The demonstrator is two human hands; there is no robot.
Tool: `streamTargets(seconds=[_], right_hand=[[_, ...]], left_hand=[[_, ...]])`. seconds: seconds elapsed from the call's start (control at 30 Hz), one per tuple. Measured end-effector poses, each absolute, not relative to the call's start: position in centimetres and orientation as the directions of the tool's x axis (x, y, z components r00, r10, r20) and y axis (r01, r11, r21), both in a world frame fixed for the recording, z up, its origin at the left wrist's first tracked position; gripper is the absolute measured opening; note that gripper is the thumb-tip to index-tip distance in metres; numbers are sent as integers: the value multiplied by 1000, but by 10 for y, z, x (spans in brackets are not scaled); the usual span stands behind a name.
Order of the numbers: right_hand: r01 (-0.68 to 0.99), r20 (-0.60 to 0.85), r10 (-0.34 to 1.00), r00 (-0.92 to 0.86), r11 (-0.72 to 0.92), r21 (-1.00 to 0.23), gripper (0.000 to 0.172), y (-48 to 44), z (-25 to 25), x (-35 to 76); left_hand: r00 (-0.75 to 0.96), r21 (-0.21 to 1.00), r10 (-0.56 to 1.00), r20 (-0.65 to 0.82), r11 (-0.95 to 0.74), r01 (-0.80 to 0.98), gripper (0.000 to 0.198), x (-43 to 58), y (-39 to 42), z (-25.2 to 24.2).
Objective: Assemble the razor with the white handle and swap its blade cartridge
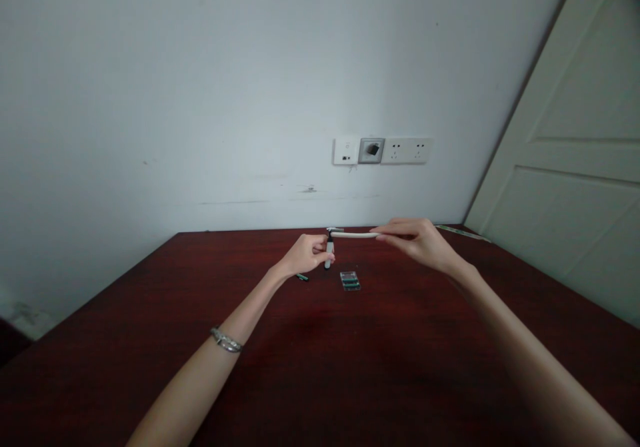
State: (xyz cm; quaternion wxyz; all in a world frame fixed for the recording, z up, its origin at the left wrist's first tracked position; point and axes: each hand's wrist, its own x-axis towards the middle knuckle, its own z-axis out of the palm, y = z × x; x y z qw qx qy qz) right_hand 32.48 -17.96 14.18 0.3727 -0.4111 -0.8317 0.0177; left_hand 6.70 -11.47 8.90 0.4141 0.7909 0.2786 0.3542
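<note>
My left hand (311, 253) is closed around a small upright tool (328, 255) with a pale grey handle, a dark neck and a thin metal-looking head; I cannot tell its exact kind. My right hand (413, 239) pinches the right end of a slim, slightly bowed white rod (354, 235). The rod's left end meets the tool near its neck, and whether they are joined cannot be made out. Below them on the table lies a small clear case (350, 281) with green parts inside. A short dark green object (302, 277) rests by my left wrist, partly hidden.
The dark red wooden table (310, 367) runs up to a white wall (225, 100). On the wall are several socket plates (406, 151). A pale panelled door (575, 187) stands at the right, and a thin patterned strip (463, 233) lies along the table's back right edge.
</note>
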Motion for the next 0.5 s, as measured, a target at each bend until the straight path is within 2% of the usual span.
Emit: streamTargets(seconds=[0.23, 0.4, 0.5], right_hand=[[579, 589, 703, -398, 691, -433, 28, -183, 141, 313], [595, 601, 709, -369, 677, -434, 27, -180, 137, 312], [574, 592, 727, -348, 665, -478, 27, -176, 137, 324]], left_hand=[[566, 831, 745, 355, -528, 174, 9, 67, -113, 90], [571, 815, 735, 366, -550, 185, 8, 69, -115, 93], [569, 833, 738, 364, -531, 156, 10, 68, -114, 92]])
